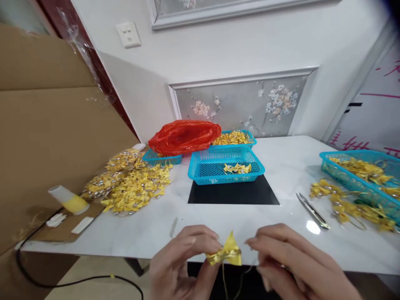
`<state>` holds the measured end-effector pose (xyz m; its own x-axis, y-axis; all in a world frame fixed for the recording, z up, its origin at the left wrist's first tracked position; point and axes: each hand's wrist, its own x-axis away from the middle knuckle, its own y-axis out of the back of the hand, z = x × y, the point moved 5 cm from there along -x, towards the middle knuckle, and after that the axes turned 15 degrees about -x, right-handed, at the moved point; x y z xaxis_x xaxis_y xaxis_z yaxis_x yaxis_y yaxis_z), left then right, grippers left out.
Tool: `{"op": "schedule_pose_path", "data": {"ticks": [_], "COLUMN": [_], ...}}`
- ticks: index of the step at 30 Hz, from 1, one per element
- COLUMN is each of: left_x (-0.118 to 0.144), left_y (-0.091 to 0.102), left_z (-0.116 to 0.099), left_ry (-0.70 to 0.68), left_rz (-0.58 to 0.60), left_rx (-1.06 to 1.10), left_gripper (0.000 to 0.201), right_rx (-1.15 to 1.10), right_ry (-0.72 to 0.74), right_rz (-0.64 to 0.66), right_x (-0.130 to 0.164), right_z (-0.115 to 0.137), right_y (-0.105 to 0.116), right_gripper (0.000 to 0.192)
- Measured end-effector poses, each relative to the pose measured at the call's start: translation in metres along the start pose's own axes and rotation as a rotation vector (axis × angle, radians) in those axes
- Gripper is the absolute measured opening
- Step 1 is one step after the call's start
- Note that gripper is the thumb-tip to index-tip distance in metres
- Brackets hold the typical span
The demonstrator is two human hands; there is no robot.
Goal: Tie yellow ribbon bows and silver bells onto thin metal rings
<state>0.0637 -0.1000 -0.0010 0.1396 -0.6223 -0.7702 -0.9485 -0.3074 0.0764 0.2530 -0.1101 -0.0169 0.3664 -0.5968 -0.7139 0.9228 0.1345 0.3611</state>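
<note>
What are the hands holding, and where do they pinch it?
A small yellow ribbon bow. The left hand pinches its gold-wrapped left end. The right hand is beside its right edge, but whether it grips the bow or the thin thread below cannot be told.

We're in a home room pressed into service for piecework: a white marble-look table (281,162) sits against a wall with framed floral panels (243,104) and a household wall socket (128,34). Across the table, blue plastic baskets (225,166) and a loose heap of small yellow foil pieces (131,183) spread out beside a red plastic bag (184,136) and thread snips (312,210). Big sheets of cardboard (46,125) lean at the left, more stockroom than parlour.
</note>
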Motion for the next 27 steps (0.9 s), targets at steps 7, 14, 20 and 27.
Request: {"op": "schedule_pose_path", "data": {"ticks": [7,14,20,27], "left_x": [-0.006,0.001,0.019,0.022], "left_y": [-0.011,-0.008,0.008,0.010], "left_z": [-0.007,-0.003,0.019,0.020], "left_ry": [-0.319,-0.348,-0.162,-0.066], "left_rz": [0.235,0.263,0.238,0.253], "left_rx": [-0.100,-0.153,-0.197,-0.181], "left_gripper": [0.032,0.011,0.024,0.025], "right_rx": [-0.003,0.054,0.176,0.152], "right_ry": [0.086,0.157,0.314,0.287], "right_rz": [-0.102,-0.199,-0.303,-0.330], "right_x": [-0.017,-0.018,-0.012,-0.010], "right_z": [0.004,0.008,0.016,0.015], "right_y": [-0.012,-0.011,-0.014,-0.016], "right_gripper": [0.019,0.011,0.023,0.032]}}
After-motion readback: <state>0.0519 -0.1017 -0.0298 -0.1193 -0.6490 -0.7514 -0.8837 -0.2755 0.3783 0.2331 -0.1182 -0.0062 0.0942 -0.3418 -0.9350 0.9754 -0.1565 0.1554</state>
